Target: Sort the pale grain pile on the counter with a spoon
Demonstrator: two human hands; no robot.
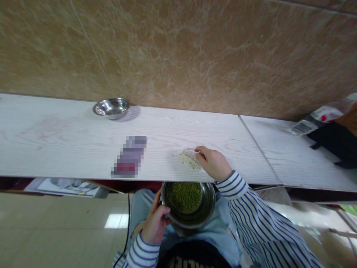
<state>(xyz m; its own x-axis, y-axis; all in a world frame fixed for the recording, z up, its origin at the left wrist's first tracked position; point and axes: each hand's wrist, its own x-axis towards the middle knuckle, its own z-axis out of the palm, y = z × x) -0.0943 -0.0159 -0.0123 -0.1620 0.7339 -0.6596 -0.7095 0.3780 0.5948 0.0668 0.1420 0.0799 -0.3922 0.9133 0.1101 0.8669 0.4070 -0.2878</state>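
Head: bean bowl, left rim in left hand.

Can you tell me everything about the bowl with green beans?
The metal bowl is round, shiny and silver-coloured, with its open top facing up. Small green beans lie inside, and bare wall shows on the right. It is over the blue jeans, and the table hides its far rim. The left hand holds it, thumb near the rim.
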